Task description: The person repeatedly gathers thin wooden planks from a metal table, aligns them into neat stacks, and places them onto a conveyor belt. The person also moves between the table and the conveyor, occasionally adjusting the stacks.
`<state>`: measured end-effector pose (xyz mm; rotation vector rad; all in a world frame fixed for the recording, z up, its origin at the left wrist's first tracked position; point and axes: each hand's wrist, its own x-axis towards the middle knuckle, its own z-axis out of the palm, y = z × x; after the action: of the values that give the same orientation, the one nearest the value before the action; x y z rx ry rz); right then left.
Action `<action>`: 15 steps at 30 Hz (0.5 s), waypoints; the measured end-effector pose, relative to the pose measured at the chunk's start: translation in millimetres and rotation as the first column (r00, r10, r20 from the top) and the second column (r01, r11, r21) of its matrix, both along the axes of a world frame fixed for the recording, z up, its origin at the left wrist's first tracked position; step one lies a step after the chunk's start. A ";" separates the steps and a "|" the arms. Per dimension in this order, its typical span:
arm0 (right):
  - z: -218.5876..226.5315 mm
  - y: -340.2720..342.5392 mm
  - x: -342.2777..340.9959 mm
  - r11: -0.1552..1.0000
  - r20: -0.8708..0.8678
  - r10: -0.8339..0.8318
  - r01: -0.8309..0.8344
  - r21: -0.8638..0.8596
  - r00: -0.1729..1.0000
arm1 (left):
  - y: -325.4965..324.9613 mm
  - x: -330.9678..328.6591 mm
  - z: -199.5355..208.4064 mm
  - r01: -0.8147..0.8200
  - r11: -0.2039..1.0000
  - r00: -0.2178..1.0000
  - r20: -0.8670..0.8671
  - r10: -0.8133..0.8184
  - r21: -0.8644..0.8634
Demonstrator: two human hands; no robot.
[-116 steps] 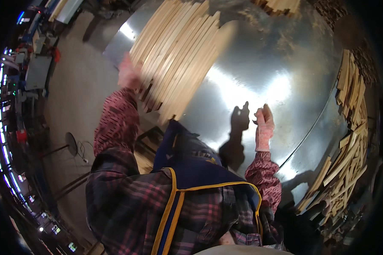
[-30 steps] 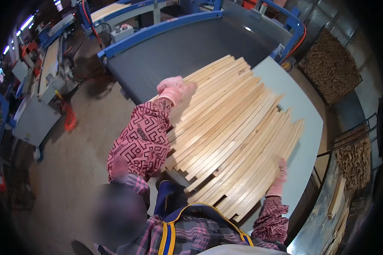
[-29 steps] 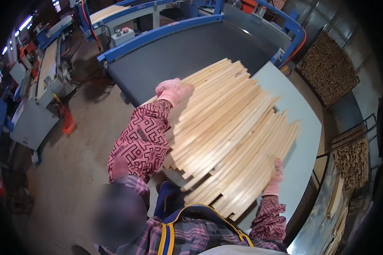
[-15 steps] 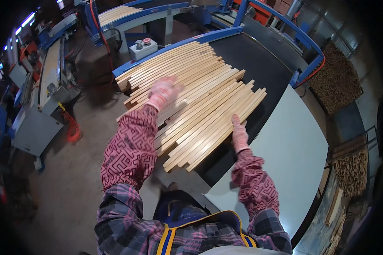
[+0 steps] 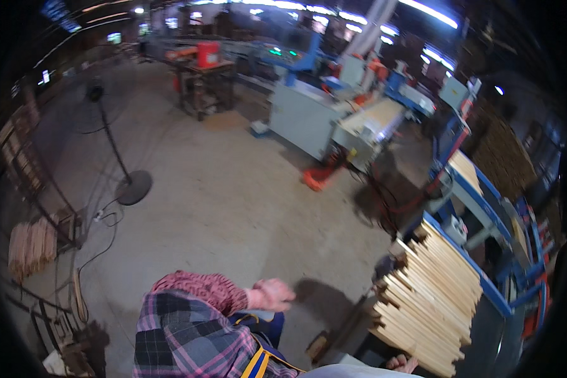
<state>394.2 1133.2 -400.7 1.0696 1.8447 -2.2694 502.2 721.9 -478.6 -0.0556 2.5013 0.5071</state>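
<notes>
My left hand point(image 5: 271, 295), in a pinkish glove with a patterned sleeve, hangs in front of my body over the floor. Nothing is in it; its fingers are loosely bent and apart. At the lower edge, my right hand point(image 5: 402, 363) is only partly in view, by the near end of the light wooden strips point(image 5: 428, 293). Its fingers are too hidden to show whether they grip a strip. The strips lie side by side with uneven ends on a dark conveyor surface point(image 5: 494, 337).
A blue-framed machine line point(image 5: 479, 189) runs along the right. Farther off stand a grey machine cabinet point(image 5: 303, 116) and a red bucket point(image 5: 208, 54) on a table. On the left are a pedestal fan point(image 5: 132, 187), its trailing cable and stacked wood point(image 5: 33, 247).
The view has swung left, so the strips now lie at lower right. My left hand has come off the strips to my front. The right has dropped to the lower edge.
</notes>
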 end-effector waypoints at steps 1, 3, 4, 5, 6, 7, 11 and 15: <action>-15.2 -17.7 -16.3 0.997 -0.079 0.058 -0.061 -0.037 0.995 | -35.5 36.6 -46.7 -0.029 0.998 0.978 -0.208 0.015 -0.063; -48.3 -40.1 -28.8 0.989 -0.211 0.127 -0.140 -0.049 0.969 | -38.6 71.4 -29.9 -0.108 0.989 0.985 0.124 0.120 -0.101; -63.5 -58.0 -37.3 0.979 -0.264 0.169 -0.192 -0.064 0.950 | -40.9 89.7 -30.7 -0.184 0.980 0.976 0.104 0.191 -0.076; -76.8 -78.6 -42.0 0.962 -0.302 0.225 -0.260 -0.078 0.926 | -36.9 112.3 -33.8 -0.257 0.965 0.960 0.100 0.261 -0.043; -93.3 -110.0 -31.4 0.939 -0.341 0.278 -0.328 -0.100 0.898 | -41.9 139.4 -35.1 -0.307 0.952 0.946 0.105 0.307 -0.013; -103.8 -137.2 -26.9 0.906 -0.383 0.333 -0.406 -0.124 0.861 | -49.3 162.7 -34.6 -0.351 0.936 0.931 0.111 0.347 0.015; -104.7 -270.5 41.6 0.836 -0.385 0.443 -0.528 -0.150 0.810 | -88.9 191.7 -39.8 -0.210 0.961 0.978 0.018 0.210 0.178; -131.9 -426.2 167.0 0.509 -0.404 0.756 -0.851 -0.132 0.515 | -174.0 301.7 -49.2 -0.430 0.879 0.894 -0.036 0.446 0.207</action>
<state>561.3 707.1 -532.6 -0.2491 1.4579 -2.0031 804.0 548.0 -527.8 -0.5479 2.5047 0.9539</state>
